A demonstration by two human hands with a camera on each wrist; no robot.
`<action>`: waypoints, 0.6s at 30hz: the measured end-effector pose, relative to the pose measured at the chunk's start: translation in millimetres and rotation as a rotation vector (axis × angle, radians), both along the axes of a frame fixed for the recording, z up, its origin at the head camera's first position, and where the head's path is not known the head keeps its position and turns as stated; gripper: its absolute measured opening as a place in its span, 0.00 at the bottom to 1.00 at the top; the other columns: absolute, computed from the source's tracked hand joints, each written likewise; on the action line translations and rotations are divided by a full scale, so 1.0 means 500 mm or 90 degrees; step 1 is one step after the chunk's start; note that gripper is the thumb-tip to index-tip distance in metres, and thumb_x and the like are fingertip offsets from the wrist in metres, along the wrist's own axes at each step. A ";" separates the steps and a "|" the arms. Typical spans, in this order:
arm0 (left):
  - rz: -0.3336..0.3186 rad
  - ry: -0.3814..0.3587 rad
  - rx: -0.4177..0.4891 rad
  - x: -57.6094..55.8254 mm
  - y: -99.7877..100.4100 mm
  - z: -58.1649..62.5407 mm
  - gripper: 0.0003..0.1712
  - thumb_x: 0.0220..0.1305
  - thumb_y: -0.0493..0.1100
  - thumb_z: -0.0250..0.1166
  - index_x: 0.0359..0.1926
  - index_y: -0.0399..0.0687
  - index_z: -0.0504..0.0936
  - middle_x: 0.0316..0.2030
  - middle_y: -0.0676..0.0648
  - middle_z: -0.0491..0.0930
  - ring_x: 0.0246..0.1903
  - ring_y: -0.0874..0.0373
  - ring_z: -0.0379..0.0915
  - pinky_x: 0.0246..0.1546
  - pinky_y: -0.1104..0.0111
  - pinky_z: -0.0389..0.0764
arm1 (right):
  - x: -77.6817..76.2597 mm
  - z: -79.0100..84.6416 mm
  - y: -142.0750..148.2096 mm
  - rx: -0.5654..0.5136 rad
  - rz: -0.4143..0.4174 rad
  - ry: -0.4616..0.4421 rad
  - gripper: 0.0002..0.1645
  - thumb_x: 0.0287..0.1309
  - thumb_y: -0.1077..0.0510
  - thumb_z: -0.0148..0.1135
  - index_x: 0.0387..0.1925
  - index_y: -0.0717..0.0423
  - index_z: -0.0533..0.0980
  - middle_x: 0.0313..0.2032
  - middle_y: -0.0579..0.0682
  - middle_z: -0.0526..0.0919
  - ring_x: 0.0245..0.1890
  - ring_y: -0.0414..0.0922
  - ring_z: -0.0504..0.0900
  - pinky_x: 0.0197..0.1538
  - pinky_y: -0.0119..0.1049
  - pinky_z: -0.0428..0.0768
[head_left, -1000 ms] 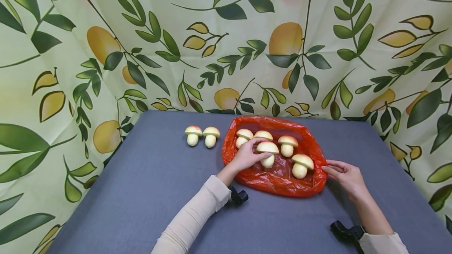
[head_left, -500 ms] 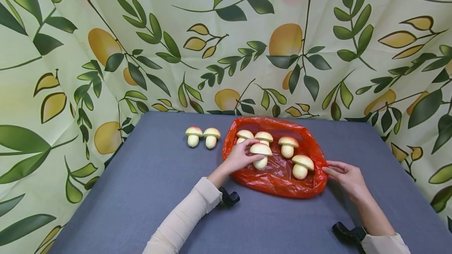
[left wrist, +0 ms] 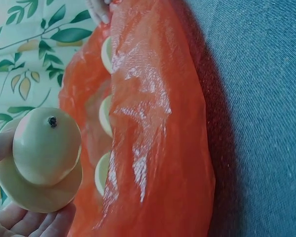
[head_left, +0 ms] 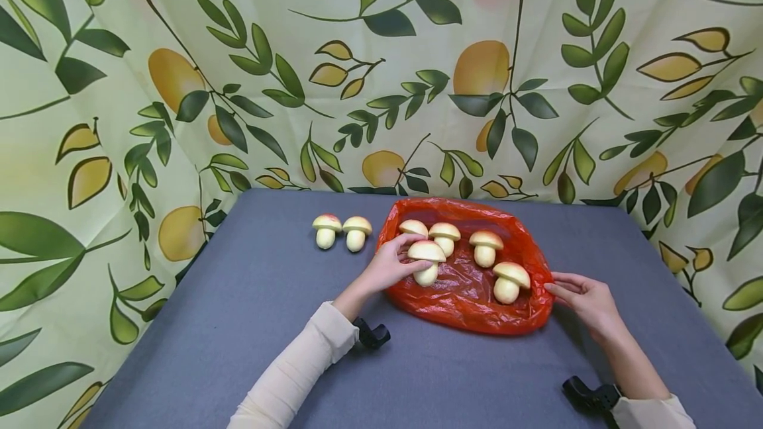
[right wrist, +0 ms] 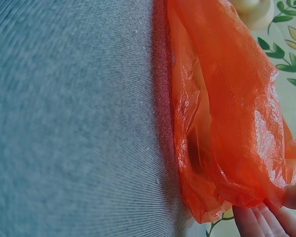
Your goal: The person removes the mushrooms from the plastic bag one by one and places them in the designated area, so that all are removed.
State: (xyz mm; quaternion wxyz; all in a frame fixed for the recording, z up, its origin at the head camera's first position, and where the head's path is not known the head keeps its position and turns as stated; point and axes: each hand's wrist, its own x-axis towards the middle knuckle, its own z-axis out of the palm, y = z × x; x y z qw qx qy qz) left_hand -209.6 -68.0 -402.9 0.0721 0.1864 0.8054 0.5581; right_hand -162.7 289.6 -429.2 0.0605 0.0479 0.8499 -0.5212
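A toy mushroom [head_left: 426, 262] with a pale stem and a pinkish-cream cap is in my left hand [head_left: 387, 267], pinched between thumb and fingers over the left part of an open red plastic bag [head_left: 465, 316]. In the left wrist view, the held mushroom [left wrist: 47, 148] shows its stem end with a dark spot. Several other mushrooms lie inside the bag, among them one [head_left: 509, 282] at the right and one [head_left: 485, 247] near the back. At the bag's right edge, my right hand [head_left: 587, 300] pinches the rim; the right wrist view shows the fingers [right wrist: 256, 222] on the crumpled plastic [right wrist: 241, 113].
Two more mushrooms, one [head_left: 326, 230] and its neighbour [head_left: 356, 233], stand on the grey-blue table [head_left: 250, 296] left of the bag. A leaf-and-fruit patterned cloth [head_left: 417, 51] hangs behind the table and along its sides.
My left hand has moved left with the mushroom, from over the middle of the bag to its left part. The right hand has stayed at the bag's right rim.
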 end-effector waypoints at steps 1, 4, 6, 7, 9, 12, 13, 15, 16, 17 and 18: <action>0.001 0.002 -0.001 0.001 -0.003 0.002 0.29 0.60 0.39 0.68 0.61 0.38 0.72 0.58 0.38 0.77 0.54 0.49 0.76 0.61 0.58 0.77 | 0.000 0.001 0.000 -0.001 0.000 0.000 0.34 0.63 0.53 0.62 0.58 0.79 0.68 0.28 0.21 0.82 0.30 0.22 0.81 0.37 0.21 0.83; 0.002 0.009 -0.006 0.002 -0.010 0.005 0.29 0.60 0.39 0.68 0.61 0.38 0.72 0.58 0.38 0.77 0.54 0.49 0.76 0.62 0.56 0.76 | 0.001 0.002 0.000 0.000 -0.001 -0.003 0.34 0.62 0.53 0.62 0.58 0.78 0.68 0.28 0.21 0.82 0.30 0.22 0.81 0.37 0.21 0.83; 0.002 0.011 -0.008 0.002 -0.014 0.004 0.29 0.59 0.39 0.68 0.61 0.38 0.73 0.58 0.38 0.77 0.54 0.49 0.75 0.62 0.56 0.76 | 0.001 0.003 0.001 0.003 -0.001 -0.004 0.34 0.62 0.53 0.62 0.58 0.78 0.68 0.28 0.22 0.82 0.30 0.22 0.81 0.37 0.21 0.83; 0.003 0.015 -0.008 -0.004 -0.016 -0.004 0.29 0.59 0.40 0.68 0.61 0.39 0.73 0.58 0.39 0.77 0.54 0.49 0.76 0.62 0.56 0.76 | 0.002 0.003 0.001 0.002 -0.001 -0.002 0.34 0.62 0.53 0.62 0.58 0.78 0.68 0.28 0.22 0.82 0.30 0.22 0.81 0.37 0.21 0.83; 0.002 0.013 -0.011 -0.003 -0.019 -0.004 0.29 0.59 0.40 0.68 0.61 0.40 0.72 0.58 0.39 0.76 0.55 0.49 0.75 0.63 0.56 0.75 | 0.002 0.002 0.001 0.005 -0.001 -0.001 0.34 0.62 0.53 0.62 0.58 0.79 0.68 0.28 0.22 0.82 0.30 0.22 0.81 0.37 0.21 0.82; 0.005 0.012 -0.012 0.000 -0.027 -0.003 0.29 0.59 0.41 0.68 0.61 0.40 0.72 0.58 0.39 0.76 0.56 0.49 0.75 0.63 0.55 0.75 | 0.002 0.001 0.002 0.003 0.001 0.002 0.33 0.62 0.54 0.62 0.57 0.79 0.68 0.28 0.21 0.82 0.30 0.22 0.81 0.37 0.22 0.83; 0.008 0.012 -0.013 0.000 -0.030 -0.002 0.29 0.59 0.41 0.68 0.61 0.40 0.72 0.58 0.40 0.76 0.56 0.50 0.75 0.63 0.56 0.75 | 0.002 0.001 0.002 0.002 0.002 0.004 0.33 0.62 0.54 0.62 0.57 0.79 0.68 0.28 0.21 0.82 0.30 0.22 0.81 0.37 0.22 0.83; 0.012 0.012 -0.012 0.002 -0.038 0.000 0.30 0.59 0.41 0.69 0.61 0.40 0.72 0.58 0.40 0.76 0.56 0.50 0.75 0.64 0.55 0.74 | 0.002 0.001 0.002 0.000 0.003 0.006 0.33 0.62 0.54 0.62 0.57 0.79 0.68 0.28 0.21 0.82 0.30 0.22 0.81 0.37 0.22 0.83; 0.015 0.014 -0.013 0.003 -0.042 0.001 0.30 0.59 0.41 0.69 0.61 0.40 0.73 0.58 0.40 0.76 0.56 0.50 0.75 0.64 0.55 0.74 | 0.002 0.001 0.002 0.000 0.004 0.007 0.33 0.62 0.54 0.62 0.57 0.79 0.68 0.28 0.21 0.82 0.30 0.22 0.81 0.37 0.22 0.83; 0.017 0.015 -0.011 0.004 -0.046 0.002 0.29 0.59 0.41 0.69 0.61 0.39 0.73 0.58 0.40 0.76 0.56 0.50 0.75 0.64 0.55 0.73 | 0.002 0.001 0.003 0.000 0.004 0.007 0.33 0.62 0.54 0.62 0.57 0.79 0.68 0.28 0.21 0.82 0.30 0.23 0.81 0.37 0.22 0.83; 0.018 0.012 -0.008 0.005 -0.050 0.004 0.30 0.59 0.41 0.69 0.61 0.39 0.72 0.58 0.40 0.76 0.56 0.50 0.74 0.65 0.55 0.73 | 0.003 0.002 0.003 0.000 0.004 0.007 0.33 0.62 0.54 0.62 0.57 0.79 0.68 0.28 0.21 0.82 0.30 0.23 0.81 0.37 0.22 0.83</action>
